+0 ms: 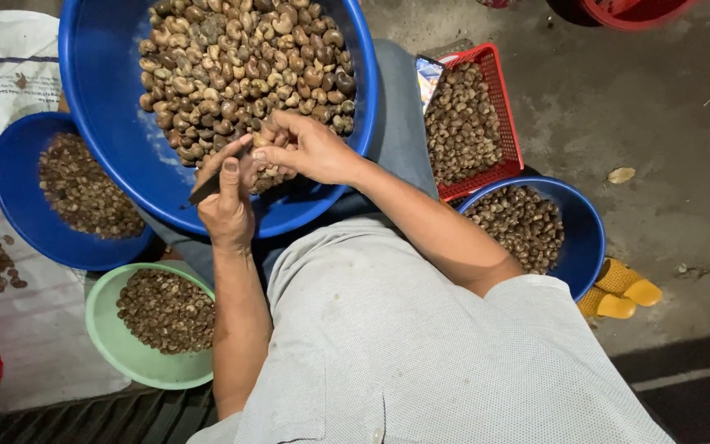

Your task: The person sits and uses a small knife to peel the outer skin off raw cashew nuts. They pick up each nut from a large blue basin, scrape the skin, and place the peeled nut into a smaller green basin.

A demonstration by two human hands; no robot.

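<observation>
A curved, brown-skinned nut [263, 141] is pinched between the fingertips of the right hand [310, 150]. Just beside it, a thin dark blade [209, 187] is gripped in the closed left hand [225, 210]. Beneath both hands, a large round blue plastic basin [117, 123] is heaped with mottled nuts. Left of the left hand sit a smaller blue bowl [18, 205] and a pale green bowl [108, 337]; right of the right hand, a red mesh basket [504, 123].

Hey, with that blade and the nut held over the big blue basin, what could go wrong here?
The left hand holds a dark blade right against the right hand pinching a nut; a slip could cut those fingers. The big blue basin rests on the lap, so it might tip and spill nuts.
</observation>
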